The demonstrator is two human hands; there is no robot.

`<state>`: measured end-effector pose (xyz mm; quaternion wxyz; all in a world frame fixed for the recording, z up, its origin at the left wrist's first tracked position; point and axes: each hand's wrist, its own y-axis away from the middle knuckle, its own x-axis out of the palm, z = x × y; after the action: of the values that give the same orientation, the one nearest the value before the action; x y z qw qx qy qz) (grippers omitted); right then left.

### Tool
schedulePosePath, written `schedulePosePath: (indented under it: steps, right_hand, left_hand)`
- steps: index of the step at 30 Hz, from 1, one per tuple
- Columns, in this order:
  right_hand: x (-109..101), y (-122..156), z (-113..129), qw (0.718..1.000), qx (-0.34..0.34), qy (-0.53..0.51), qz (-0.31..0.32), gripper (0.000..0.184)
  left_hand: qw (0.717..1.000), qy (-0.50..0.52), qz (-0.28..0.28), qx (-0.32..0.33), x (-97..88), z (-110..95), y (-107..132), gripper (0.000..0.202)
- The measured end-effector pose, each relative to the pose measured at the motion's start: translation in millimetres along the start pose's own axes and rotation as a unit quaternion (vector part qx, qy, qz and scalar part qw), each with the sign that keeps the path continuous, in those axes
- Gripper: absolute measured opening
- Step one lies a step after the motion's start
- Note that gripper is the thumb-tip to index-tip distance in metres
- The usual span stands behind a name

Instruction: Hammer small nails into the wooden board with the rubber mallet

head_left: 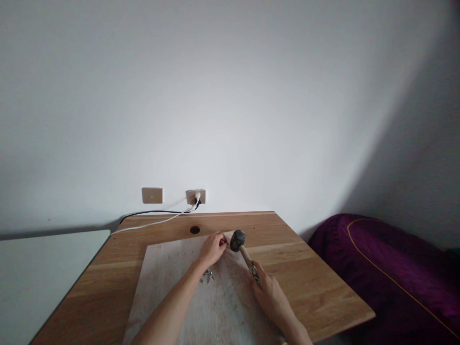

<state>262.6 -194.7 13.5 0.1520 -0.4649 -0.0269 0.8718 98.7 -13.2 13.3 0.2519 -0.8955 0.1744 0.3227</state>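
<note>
My right hand [270, 293] grips the wooden handle of a hammer [241, 247], whose dark head hangs just above the far edge of a pale board [168, 282]. My left hand [213, 248] is closed in a pinch right beside the hammer head, at the board's far edge; what it pinches is too small to make out. A small heap of nails [207, 276] lies on the board under my left forearm. The board rests on a wooden table [316, 292].
A wall socket [195, 196] with a white and a black cable sits behind the table, beside a switch plate [152, 195]. A round cable hole [194, 230] is in the tabletop. A purple cushion [388, 273] lies at the right, a white surface [43, 268] at the left.
</note>
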Motion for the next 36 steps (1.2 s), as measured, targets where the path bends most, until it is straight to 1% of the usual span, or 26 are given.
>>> schedulePosePath:
  steps: [4, 9, 12, 19, 20, 22, 26, 27, 29, 32, 34, 36]
  right_hand:
    - [-1.6, -0.6, 0.3, 1.000, 0.001, -0.007, -0.005, 0.044]
    - [-7.0, -1.5, 6.1, 1.000, -0.008, -0.023, 0.016, 0.044]
    - [-7.6, -1.3, 7.7, 1.000, -0.005, -0.025, 0.017, 0.044]
    - [1.6, 0.1, -3.5, 0.999, -0.026, -0.011, -0.030, 0.044]
    - [1.0, -0.9, -4.6, 0.999, -0.029, -0.014, -0.030, 0.044]
    - [-3.9, -4.4, -4.1, 0.999, -0.027, -0.028, -0.010, 0.045]
    - [-22.1, -14.9, 7.8, 0.994, 0.029, -0.074, 0.080, 0.052]
    - [-26.0, -17.2, 12.2, 0.992, 0.038, -0.085, 0.087, 0.055]
    - [-31.0, -20.3, 20.9, 0.992, 0.034, -0.100, 0.070, 0.057]
    - [-32.4, -21.9, 31.5, 0.995, 0.006, -0.099, 0.034, 0.056]
    - [-31.5, -21.9, 35.9, 0.995, 0.005, -0.089, 0.035, 0.056]
    - [-30.7, -21.9, 37.9, 0.996, 0.010, -0.075, 0.047, 0.055]
  left_hand:
    - [1.000, -0.002, -0.001, 0.004, -0.4, 0.7, 0.5, 0.009]
    - [1.000, -0.002, 0.000, 0.004, -0.6, 0.7, 1.2, 0.010]
    - [1.000, -0.003, -0.004, 0.007, -0.8, -0.2, 2.0, 0.010]
    - [1.000, -0.002, -0.010, 0.016, 0.3, 0.2, 1.5, 0.009]
    - [1.000, -0.003, -0.009, 0.016, 0.1, 0.1, 1.4, 0.009]
    - [1.000, -0.004, -0.007, 0.022, -0.7, 0.0, 1.7, 0.010]
    - [0.999, 0.003, -0.002, 0.032, -0.6, 1.7, 2.4, 0.012]
    - [0.999, 0.007, -0.003, 0.031, 0.3, 2.8, 2.2, 0.012]
    - [1.000, 0.014, -0.011, 0.022, 2.9, 5.6, 1.1, 0.013]
    - [0.999, 0.017, -0.035, -0.011, 7.5, 10.9, -1.9, 0.020]
    - [0.998, 0.019, -0.047, -0.023, 10.0, 14.6, -3.8, 0.023]
    - [0.998, 0.024, -0.055, -0.019, 11.8, 17.9, -5.0, 0.025]
